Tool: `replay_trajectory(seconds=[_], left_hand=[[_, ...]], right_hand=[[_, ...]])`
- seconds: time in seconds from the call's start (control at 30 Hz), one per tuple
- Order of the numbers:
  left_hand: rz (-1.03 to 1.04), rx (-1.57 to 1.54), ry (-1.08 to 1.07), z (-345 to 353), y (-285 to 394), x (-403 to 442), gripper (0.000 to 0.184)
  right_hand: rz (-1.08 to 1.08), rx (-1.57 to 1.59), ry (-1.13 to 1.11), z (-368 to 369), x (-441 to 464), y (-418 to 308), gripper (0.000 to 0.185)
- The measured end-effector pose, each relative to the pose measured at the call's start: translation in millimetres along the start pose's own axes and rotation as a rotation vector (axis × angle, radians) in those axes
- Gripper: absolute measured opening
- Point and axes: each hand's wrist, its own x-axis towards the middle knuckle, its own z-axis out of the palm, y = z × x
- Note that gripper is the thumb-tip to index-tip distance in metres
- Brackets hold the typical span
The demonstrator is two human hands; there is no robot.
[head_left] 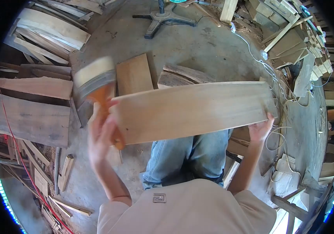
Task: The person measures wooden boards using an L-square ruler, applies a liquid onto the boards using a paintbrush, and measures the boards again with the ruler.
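A wide, pale wooden board point(194, 111) lies across in front of my body, above my knees. At its left end my left hand point(102, 126) is closed round the orange handle of a wide brush point(96, 78); hand and brush are blurred by motion. The brush's pale bristles point up and away from me, beyond the board's left end. My right hand point(261, 128) grips the board's lower right corner, with fingers at the edge. Whether my left hand also touches the board I cannot tell.
Beyond the board are a flat brown panel point(135, 74) and a rough wood block point(182, 76) on the floor. A metal stand base point(163, 19) is at the top. Planks point(30, 117) are stacked left, a red cord among them. White cables point(268, 68) and scrap wood lie right.
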Motion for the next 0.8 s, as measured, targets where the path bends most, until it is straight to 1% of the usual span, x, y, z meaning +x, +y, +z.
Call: replay_trajectory(seconds=[0.07, 0.13, 0.17, 0.23, 0.27, 0.33, 0.37, 0.4, 0.43, 0.47, 0.53, 0.57, 0.63, 0.7, 0.77, 0.8], left_hand=[[0.309, 0.542, 0.066, 46, -11, 14, 0.027], [0.433, 0.794, -0.031, 69, 8, 13, 0.027], [0.44, 0.791, -0.04, 75, 8, 14, 0.027], [0.423, 0.708, -0.165, 85, 3, 18, 0.03], [0.397, 0.703, -0.194, 86, 2, 20, 0.032], [0.387, 0.697, -0.228, 85, 2, 22, 0.033], [0.377, 0.695, -0.248, 84, 2, 21, 0.034], [0.406, 0.706, -0.246, 85, 2, 20, 0.033], [0.397, 0.702, -0.249, 85, 2, 19, 0.033], [0.424, 0.711, -0.258, 86, 2, 18, 0.032], [0.436, 0.725, -0.262, 85, 1, 17, 0.032], [0.449, 0.722, -0.271, 84, 1, 17, 0.032], [0.456, 0.722, -0.275, 83, 1, 17, 0.031], [0.495, 0.709, -0.326, 82, 2, 17, 0.03], [0.512, 0.685, -0.338, 82, -1, 16, 0.029], [0.538, 0.66, -0.35, 80, -1, 16, 0.028]], right_hand=[[0.025, -0.005, 0.054, -5, 3, 4, 0.052], [0.025, -0.037, 0.099, -2, -1, 5, 0.052], [0.018, -0.036, 0.107, -1, -3, 6, 0.052], [0.026, -0.018, 0.078, -1, -6, 8, 0.052], [-0.007, -0.028, 0.103, 3, -8, 8, 0.053], [-0.105, -0.085, 0.241, 3, -6, 9, 0.052], [-0.279, -0.255, 0.467, 6, -6, 9, 0.053], [-0.274, -0.263, 0.474, 10, -8, 6, 0.053], [-0.785, -0.761, 0.602, 19, -10, 1, 0.053], [-1.306, -1.259, 0.678, 32, -13, -6, 0.053], [-1.155, -1.516, 0.213, 66, -32, -21, 0.051], [-1.087, -1.432, -0.05, 80, -36, -18, 0.043], [-0.996, -1.315, -0.584, 119, -51, -5, 0.04], [-0.821, -1.419, -0.945, 142, -61, 12, 0.042], [-0.818, -1.465, -1.034, 155, -64, 37, 0.049], [-0.802, -1.487, -1.034, 159, -62, 44, 0.049]])
